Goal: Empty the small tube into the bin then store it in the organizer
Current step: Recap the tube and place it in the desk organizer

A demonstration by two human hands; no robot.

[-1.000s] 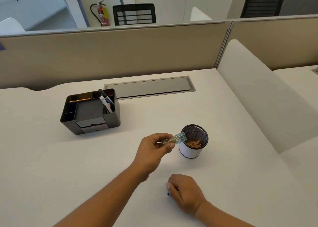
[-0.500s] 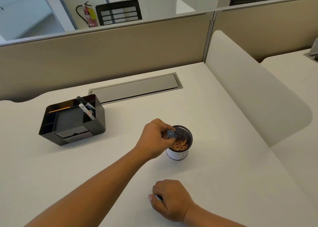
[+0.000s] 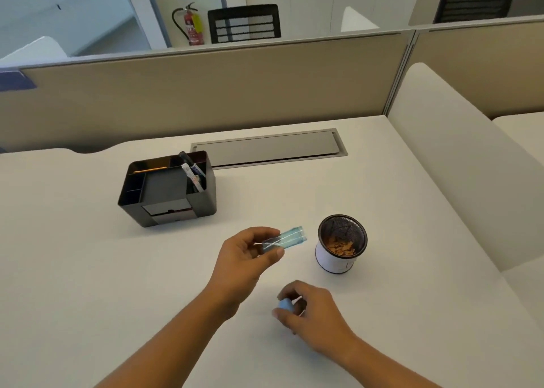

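Observation:
My left hand (image 3: 245,255) holds a small clear bluish tube (image 3: 287,238) nearly level, with its open end pointing right toward the bin. The tube looks empty. The bin (image 3: 335,259) is a small white cup with a black mesh rim, and brown shavings lie inside it. It stands just right of the tube, apart from it. My right hand (image 3: 312,308) rests low on the desk and pinches a small blue cap (image 3: 285,303). The black organizer (image 3: 203,199) stands at the back left, with pens in its right compartment and an orange pencil at the rear.
A grey cable hatch (image 3: 268,147) is set into the desk behind the organizer. A beige partition (image 3: 206,93) closes the back, and a white curved divider (image 3: 459,158) runs along the right side. The white desk (image 3: 73,270) extends to the left.
My left hand has pulled the tube back from over the bin and turned it from tipped down to nearly level. My right hand has lifted the blue cap into view.

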